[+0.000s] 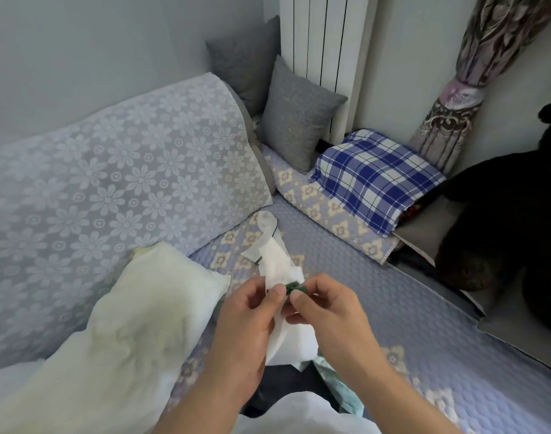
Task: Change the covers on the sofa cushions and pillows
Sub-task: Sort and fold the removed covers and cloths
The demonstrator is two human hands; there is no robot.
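A white cover (275, 264) hangs between my hands over the sofa seat, its upper part lying on the quilted seat mat (362, 277). My left hand (246, 321) pinches the white fabric near its edge. My right hand (327, 311) pinches a small dark green piece (294, 288) at that same edge, thumb and forefinger closed on it. A bare cream pillow insert (136, 327) lies to the left of my hands on the seat. Two grey cushions (296, 114) lean in the far corner. A blue-and-white plaid pillow (374, 180) lies on the seat's right end.
The sofa back (117, 183) wears a pale floral lace cover. A white radiator (324, 39) and a patterned tied curtain (456, 101) stand behind the corner. A dark bulky shape (512, 220) fills the right side. Teal cloth (340, 389) lies near my lap.
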